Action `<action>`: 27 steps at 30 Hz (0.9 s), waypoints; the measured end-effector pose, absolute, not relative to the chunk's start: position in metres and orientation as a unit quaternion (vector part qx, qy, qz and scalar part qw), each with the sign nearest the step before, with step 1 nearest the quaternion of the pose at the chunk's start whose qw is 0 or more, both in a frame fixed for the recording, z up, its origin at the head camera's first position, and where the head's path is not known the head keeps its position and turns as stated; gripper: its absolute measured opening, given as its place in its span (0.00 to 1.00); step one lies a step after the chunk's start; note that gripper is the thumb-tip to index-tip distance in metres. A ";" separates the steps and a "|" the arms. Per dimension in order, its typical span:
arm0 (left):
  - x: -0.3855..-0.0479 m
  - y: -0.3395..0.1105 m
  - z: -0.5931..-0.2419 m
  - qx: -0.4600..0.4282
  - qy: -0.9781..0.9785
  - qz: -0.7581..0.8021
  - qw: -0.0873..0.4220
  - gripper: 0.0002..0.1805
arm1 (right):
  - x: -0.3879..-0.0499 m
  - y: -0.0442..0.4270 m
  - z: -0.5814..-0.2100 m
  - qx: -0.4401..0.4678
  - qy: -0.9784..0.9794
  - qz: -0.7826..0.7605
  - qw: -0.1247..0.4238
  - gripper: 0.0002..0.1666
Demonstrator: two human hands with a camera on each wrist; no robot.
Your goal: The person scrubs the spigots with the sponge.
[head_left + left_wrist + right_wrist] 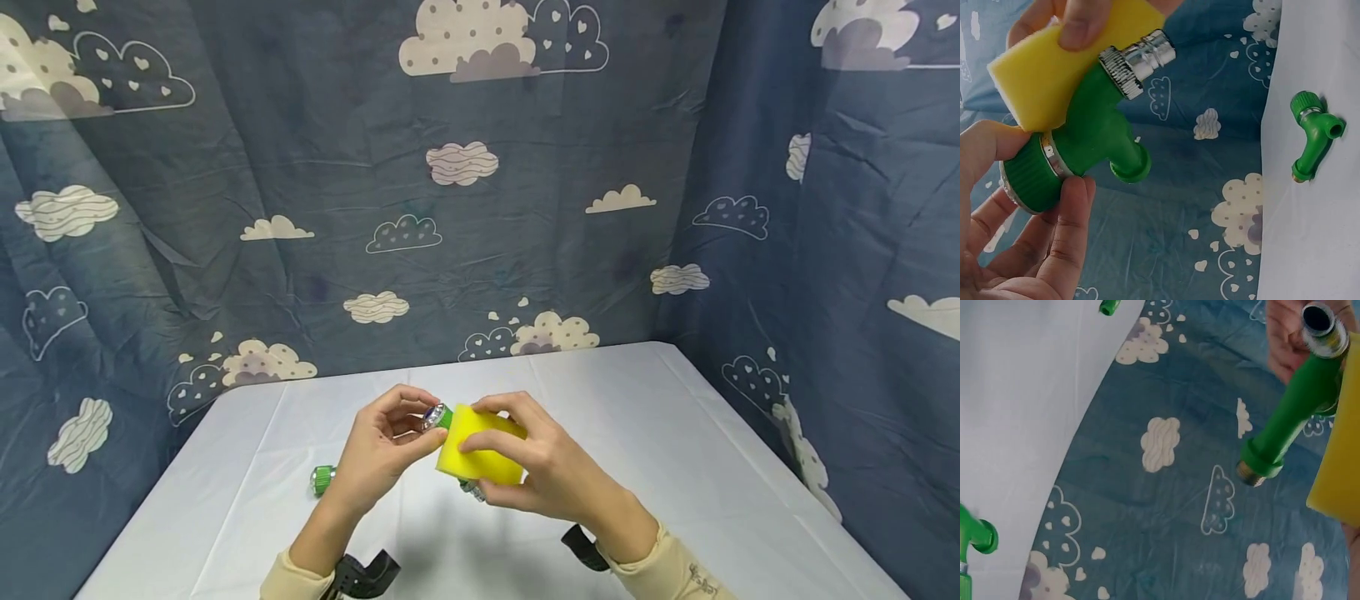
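Observation:
My left hand [378, 450] grips a green plastic water tap [1100, 115] by its ribbed knob, thumb on one side and fingertips on the other. The tap is held up above the table, tilted, with a silver hose connector [1150, 56] at one end. A brass thread [1250, 474] shows at another end in the right wrist view. My right hand [543, 458] holds a yellow sponge [480, 446] between thumb and fingers, against the tap's body. In the head view the sponge hides most of the tap.
On the white-covered table [600, 392], a second green tap [1313, 134] lies in the left wrist view. The head view shows a green knob [322, 480] beside the left wrist. Green tap parts [979, 536] appear at the right wrist view's edges. Blue cloud-patterned cloth [337, 167] hangs behind.

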State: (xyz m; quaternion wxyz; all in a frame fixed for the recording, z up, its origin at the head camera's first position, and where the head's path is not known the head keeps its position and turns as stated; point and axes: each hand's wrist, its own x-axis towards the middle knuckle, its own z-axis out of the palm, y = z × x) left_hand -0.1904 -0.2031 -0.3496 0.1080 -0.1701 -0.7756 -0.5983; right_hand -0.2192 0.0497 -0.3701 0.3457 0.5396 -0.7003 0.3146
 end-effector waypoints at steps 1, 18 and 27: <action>-0.190 -0.204 -0.349 -0.172 -0.774 -0.600 0.108 0.19 | -0.220 0.048 -0.370 0.541 -0.700 0.310 0.348 0.30; -0.189 -0.215 -0.348 -0.255 -0.731 -0.626 0.090 0.19 | -0.248 0.055 -0.379 0.413 -0.757 0.331 0.384 0.26; -0.187 -0.212 -0.347 -0.223 -0.755 -0.607 0.105 0.21 | -0.233 0.048 -0.371 0.484 -0.712 0.367 0.354 0.30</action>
